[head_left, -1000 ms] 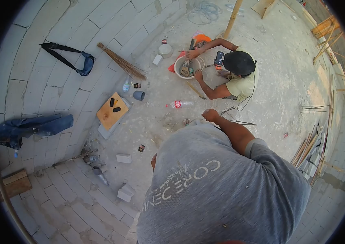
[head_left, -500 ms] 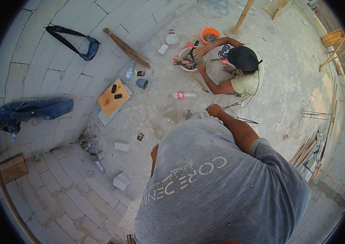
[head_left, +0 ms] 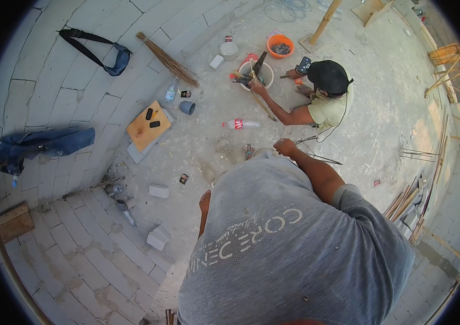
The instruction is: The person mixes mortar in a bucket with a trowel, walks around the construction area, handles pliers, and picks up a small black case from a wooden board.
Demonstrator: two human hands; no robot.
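My right hand (head_left: 285,147) is at the front edge of my grey shirt (head_left: 295,244), its fingers curled closed, with no object visible in it. My left hand (head_left: 205,201) shows at the shirt's left side, partly hidden, its fingers too unclear to read. Ahead of me a clear bottle with a red label (head_left: 240,124) lies on the floor, and thin dark rods (head_left: 322,157) lie just beyond my right hand. A co-worker in a black cap (head_left: 328,77) sits at a white bucket of tools (head_left: 267,75), one hand at the bucket, the other near a dark tool.
An orange basin (head_left: 280,46) stands behind the bucket. Left are a wooden board (head_left: 146,128) with dark objects, a grey cup (head_left: 187,107), a broom (head_left: 167,59) against the block wall and white blocks (head_left: 158,237). A wooden post (head_left: 325,23) rises at the back.
The co-worker's farther hand has moved from the bucket toward the dark tool at its right. Tools now stick out of the bucket. The orange basin is uncovered. My hands stay nearly the same.
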